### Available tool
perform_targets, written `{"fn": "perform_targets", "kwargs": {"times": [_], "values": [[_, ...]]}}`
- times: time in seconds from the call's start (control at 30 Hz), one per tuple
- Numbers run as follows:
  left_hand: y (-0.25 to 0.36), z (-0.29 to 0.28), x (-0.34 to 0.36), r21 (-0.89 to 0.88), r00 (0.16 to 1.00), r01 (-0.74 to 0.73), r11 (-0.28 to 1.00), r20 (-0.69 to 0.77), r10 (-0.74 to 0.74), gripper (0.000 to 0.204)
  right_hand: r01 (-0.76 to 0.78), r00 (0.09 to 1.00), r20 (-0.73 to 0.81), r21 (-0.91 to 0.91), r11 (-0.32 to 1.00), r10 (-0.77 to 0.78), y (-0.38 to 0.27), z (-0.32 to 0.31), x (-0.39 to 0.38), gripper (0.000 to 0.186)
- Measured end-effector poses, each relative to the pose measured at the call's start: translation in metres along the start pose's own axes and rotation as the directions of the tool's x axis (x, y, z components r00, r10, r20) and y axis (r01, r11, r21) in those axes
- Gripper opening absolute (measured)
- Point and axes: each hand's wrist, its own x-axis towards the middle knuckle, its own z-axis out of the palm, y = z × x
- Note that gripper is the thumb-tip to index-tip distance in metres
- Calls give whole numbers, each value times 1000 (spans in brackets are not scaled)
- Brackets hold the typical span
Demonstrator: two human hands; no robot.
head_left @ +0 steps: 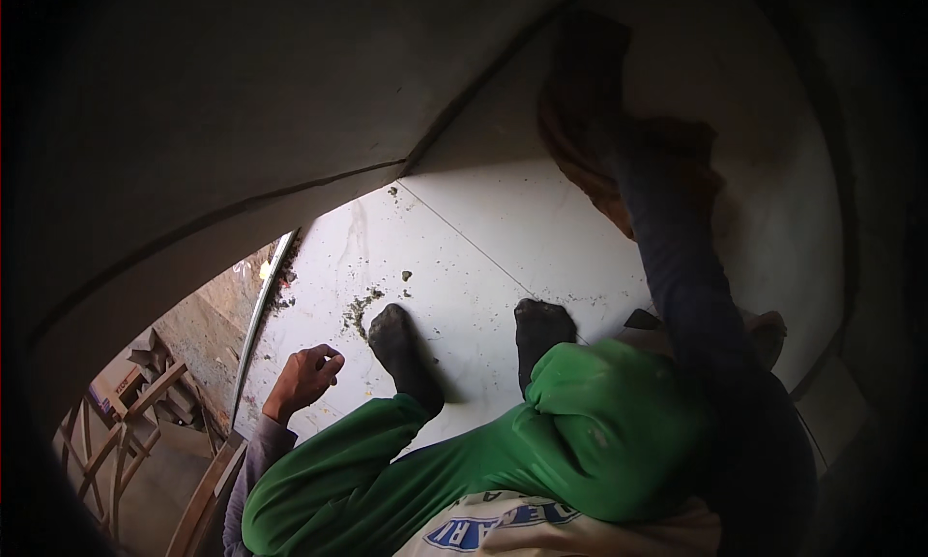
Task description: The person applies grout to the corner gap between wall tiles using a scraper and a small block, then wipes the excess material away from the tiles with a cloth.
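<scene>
My left hand (307,378) hangs over the white floor beside my left knee. Its fingers are loosely curled, and nothing shows in them. My right arm reaches far forward into deep shadow, its dark sleeve running up to a brown cloth (580,156). At the cloth, my right hand (601,127) is hard to make out; it seems to grip the cloth, whose folds spread out on both sides of the wrist. The far end of the bundle is nearly black. White tiles (464,190) lie below, with a thin joint running between them.
Dark crumbs and debris (358,310) lie near my socked feet (396,344). A pale wall (242,102) rises at the left and front. A metal strip (259,315) edges the tiles. Beyond it stand a wooden frame (121,441) and stacked offcuts. A dark bundle (764,335) sits behind my right arm.
</scene>
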Motion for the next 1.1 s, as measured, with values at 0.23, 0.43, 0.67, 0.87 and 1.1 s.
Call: {"fn": "perform_targets", "kwargs": {"times": [0.23,0.43,0.67,0.87,1.1], "values": [[16,-8,6,108,996,-70,992,-52,76,35,15,935,250,682,731,-252,-173,-95,-143,40],[17,-13,-22,147,974,-99,984,-187,126,35,-155,807,511,666,730,-295,-130,-108,-131,27],[-6,15,-53,5,990,-25,1000,-138,26,36,189,913,179,610,770,-366,-195,-115,-151,32],[-31,29,-67,-77,975,-15,997,-222,-2,39,28,888,249,810,586,-388,-210,-77,-164,34],[-41,42,-80,-166,982,-4,986,-186,-27,41,470,638,-85,830,300,-765,-289,-165,-177,24]]}}
